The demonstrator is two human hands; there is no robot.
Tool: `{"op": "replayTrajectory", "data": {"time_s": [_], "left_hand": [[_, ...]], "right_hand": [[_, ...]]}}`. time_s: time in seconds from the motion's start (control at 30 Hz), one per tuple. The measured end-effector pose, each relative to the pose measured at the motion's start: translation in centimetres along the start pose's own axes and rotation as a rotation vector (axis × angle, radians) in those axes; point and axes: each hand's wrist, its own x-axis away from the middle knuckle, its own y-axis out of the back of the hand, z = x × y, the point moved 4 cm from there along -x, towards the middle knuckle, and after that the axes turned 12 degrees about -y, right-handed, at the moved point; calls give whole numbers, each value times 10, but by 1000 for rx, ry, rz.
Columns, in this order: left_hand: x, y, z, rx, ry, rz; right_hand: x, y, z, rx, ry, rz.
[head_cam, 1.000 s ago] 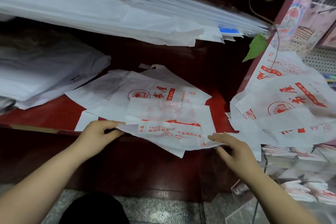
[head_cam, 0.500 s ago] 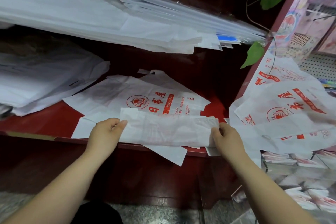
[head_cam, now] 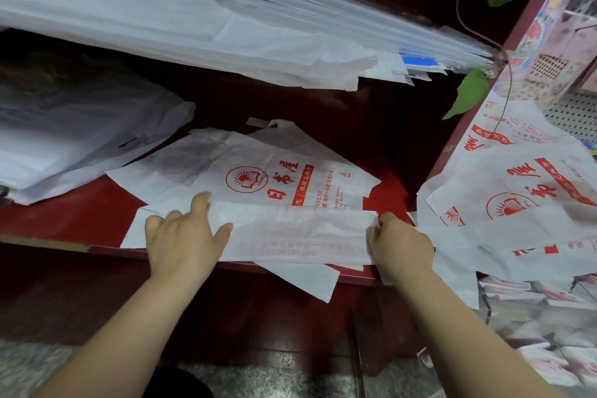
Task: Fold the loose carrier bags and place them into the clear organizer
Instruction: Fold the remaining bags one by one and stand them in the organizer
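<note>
A white plastic carrier bag (head_cam: 297,236), folded into a long strip, lies at the front edge of the red table (head_cam: 80,213). The left hand (head_cam: 184,239) presses its left end, grip spread flat; the right hand (head_cam: 400,245), grip closed, pinches its right end, fingertips hidden. The clear organizer (head_cam: 529,317), lower right, is blurred

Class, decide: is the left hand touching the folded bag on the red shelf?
Touching. The head view shows the left hand spread on the left end of the folded bag.
</note>
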Motion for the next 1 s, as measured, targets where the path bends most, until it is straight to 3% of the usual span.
{"op": "replayTrajectory", "data": {"time_s": [0.07,0.13,0.23,0.37,0.5,0.6,0.67,0.77,1.0], "left_hand": [[-1,-3,0,78,-78,-139],[1,-3,-8,142,-312,-325],[0,-8,-31,194,-485,-6],[-3,-25,-39,23,-421,322],[-4,-25,-39,20,-364,409],[-5,-26,-40,22,-362,440],[-5,-27,-40,30,-359,443],[-5,-26,-40,35,-345,458],[-5,-25,-39,58,-362,457]], "right_hand": [[0,-1,0,2,-5,5],[0,-2,1,0,-4,7],[0,-2,3,23,2,3],[1,2,2,8,-31,11],[3,2,7,-14,-25,-154],[20,1,38,-148,248,-315],[38,-7,65,-196,452,-133],[54,-21,88,-214,570,182],[25,-25,46,-95,411,268]]}}
